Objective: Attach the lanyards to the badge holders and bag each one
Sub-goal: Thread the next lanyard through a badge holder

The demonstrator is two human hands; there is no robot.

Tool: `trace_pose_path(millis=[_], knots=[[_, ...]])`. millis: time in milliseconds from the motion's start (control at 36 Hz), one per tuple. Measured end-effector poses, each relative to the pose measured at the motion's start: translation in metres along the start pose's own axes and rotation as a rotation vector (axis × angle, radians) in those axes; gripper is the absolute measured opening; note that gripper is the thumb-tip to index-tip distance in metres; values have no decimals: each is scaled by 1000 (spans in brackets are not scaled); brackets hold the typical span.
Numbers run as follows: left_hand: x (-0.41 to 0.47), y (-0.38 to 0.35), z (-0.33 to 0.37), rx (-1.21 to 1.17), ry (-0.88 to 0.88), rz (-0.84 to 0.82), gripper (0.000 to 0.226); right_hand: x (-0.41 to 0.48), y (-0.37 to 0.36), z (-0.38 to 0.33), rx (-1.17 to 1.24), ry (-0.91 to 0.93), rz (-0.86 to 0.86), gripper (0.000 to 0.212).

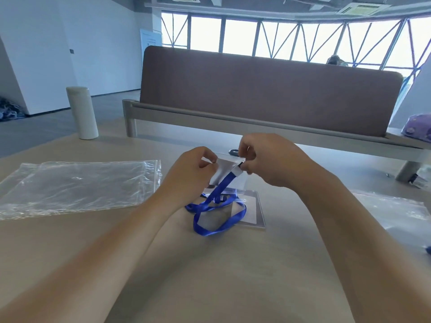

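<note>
Over the middle of the table my left hand [190,169] pinches the left side of a clear badge holder [222,170] with a white insert, held up off the surface. My right hand [265,159] pinches the clip end of a blue lanyard [217,206] at the holder's top edge. The lanyard's strap hangs down and loops on the table over a stack of more clear badge holders [253,209]. A clear plastic zip bag [77,185] lies flat to the left.
A white cylindrical bottle [81,113] stands at the back left. A brown divider panel [268,94] on a grey frame borders the table's far side. More clear plastic bags [391,210] lie at the right, and a purple pouch [417,128] sits at the far right.
</note>
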State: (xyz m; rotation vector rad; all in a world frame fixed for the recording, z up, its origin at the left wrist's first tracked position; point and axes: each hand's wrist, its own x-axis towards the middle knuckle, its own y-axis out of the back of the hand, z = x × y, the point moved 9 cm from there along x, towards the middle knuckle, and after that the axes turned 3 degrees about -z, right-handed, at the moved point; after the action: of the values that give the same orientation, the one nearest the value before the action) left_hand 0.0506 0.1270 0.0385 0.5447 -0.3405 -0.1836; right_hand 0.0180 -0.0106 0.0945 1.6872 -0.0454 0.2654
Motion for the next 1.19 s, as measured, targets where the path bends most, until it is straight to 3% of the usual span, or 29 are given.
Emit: trace_pose_path(millis=[278, 917, 1111, 1194], knots=[[-3, -9, 8, -15, -44, -91, 8, 1, 4, -7, 18, 19, 65, 9], [0, -11, 5, 23, -45, -50, 14, 2, -2, -21, 127, 88, 71, 2], [3, 4, 0, -42, -9, 47, 14, 1, 10, -5, 275, 4, 243, 32], [4, 20, -6, -233, 16, 139, 15, 2, 9, 0, 298, -72, 242, 26]])
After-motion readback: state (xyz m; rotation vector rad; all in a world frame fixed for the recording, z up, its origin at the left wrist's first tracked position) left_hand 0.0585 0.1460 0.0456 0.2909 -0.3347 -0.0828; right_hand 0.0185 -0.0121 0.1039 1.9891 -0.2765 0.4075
